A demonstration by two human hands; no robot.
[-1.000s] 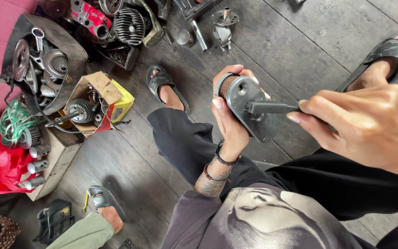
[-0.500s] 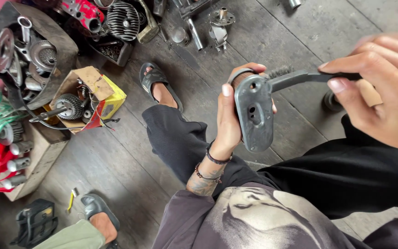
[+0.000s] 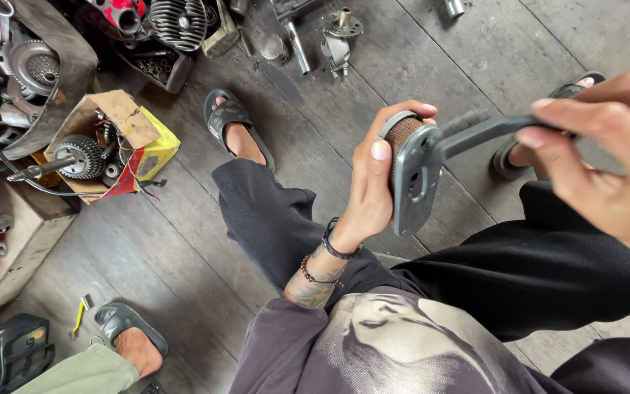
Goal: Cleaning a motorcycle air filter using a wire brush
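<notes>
My left hand (image 3: 373,182) grips a grey metal filter housing (image 3: 413,182) from behind, thumb on its left edge; a brown mesh filter element (image 3: 402,131) shows at its top. My right hand (image 3: 607,168) holds the grey handle of a brush (image 3: 486,131), whose dark bristles rest against the top of the housing. Both hands are raised above my lap, over black trousers (image 3: 271,219). My sandalled feet (image 3: 231,128) rest on the dark wooden floor (image 3: 417,51).
A torn cardboard box (image 3: 118,138) with gears and a shaft lies at left. Beside it are a dark tub of metal parts (image 3: 30,80) and a wooden box (image 3: 16,233). Engine parts (image 3: 176,22) lie along the top. Another person's sandalled foot (image 3: 129,332) is at bottom left.
My left hand turned the housing so its mesh end faces up. My right hand shifted right and upward with the brush, its bristles now at the housing's top.
</notes>
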